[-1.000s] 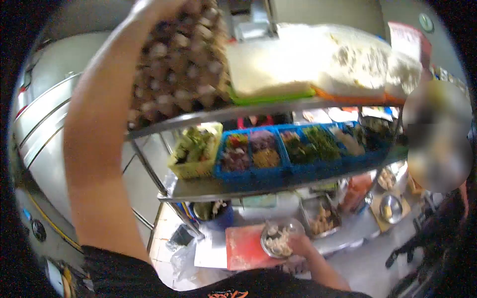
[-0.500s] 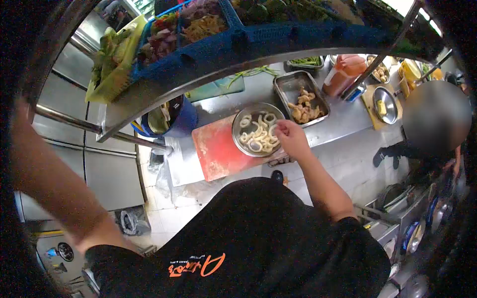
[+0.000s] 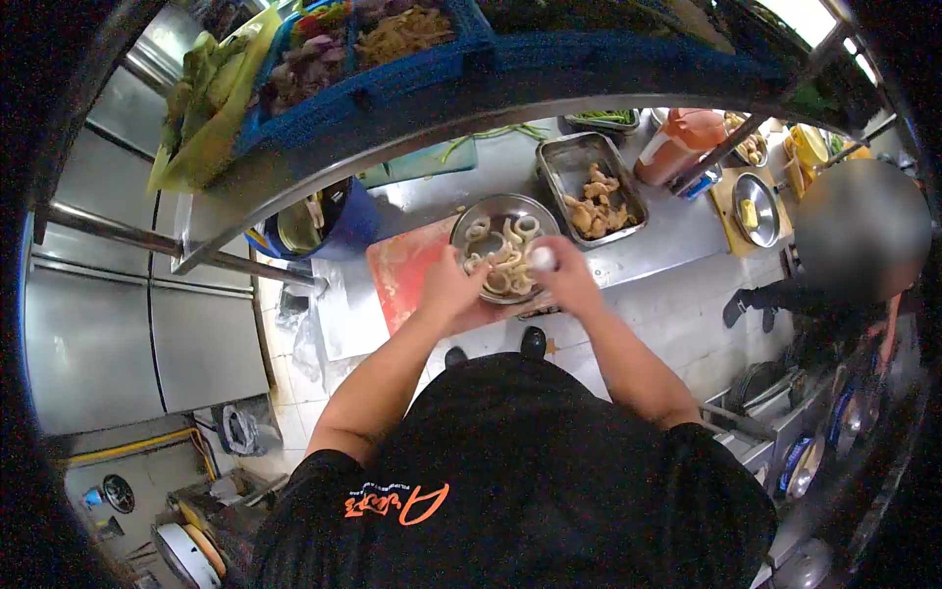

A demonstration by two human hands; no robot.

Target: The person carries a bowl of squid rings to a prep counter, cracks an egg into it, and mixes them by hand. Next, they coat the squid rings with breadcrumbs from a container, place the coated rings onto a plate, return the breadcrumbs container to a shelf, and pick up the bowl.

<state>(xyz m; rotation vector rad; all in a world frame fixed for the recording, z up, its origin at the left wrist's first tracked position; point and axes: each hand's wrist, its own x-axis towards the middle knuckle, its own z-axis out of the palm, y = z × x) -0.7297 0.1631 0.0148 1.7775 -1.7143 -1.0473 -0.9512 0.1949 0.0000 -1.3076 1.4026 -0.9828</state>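
Observation:
A round metal bowl [image 3: 500,203] holds pale squid rings [image 3: 505,267] and sits on the red cutting board [image 3: 397,275]. My left hand [image 3: 455,287] is closed at the bowl's lower left rim, with its thumb reaching over the inside. At the right side of the bowl, my right hand [image 3: 571,280] is closed around a white egg [image 3: 542,258]; this hand is slightly blurred. Just behind my right hand stands a rectangular steel tray [image 3: 554,169] with pieces of raw chicken [image 3: 597,208].
Overhead, a metal shelf [image 3: 412,137] carries blue baskets [image 3: 373,83] of cut vegetables. A blue bucket [image 3: 355,221] stands left of the board. Farther right are an orange-red container [image 3: 677,147] and a bowl [image 3: 751,236] on a wooden board. Another person [image 3: 844,324] stands at right.
My left arm has come down from the far left, and that hand is now at the bowl. My right hand now shows a white egg over the bowl's right side. The view has shifted slightly.

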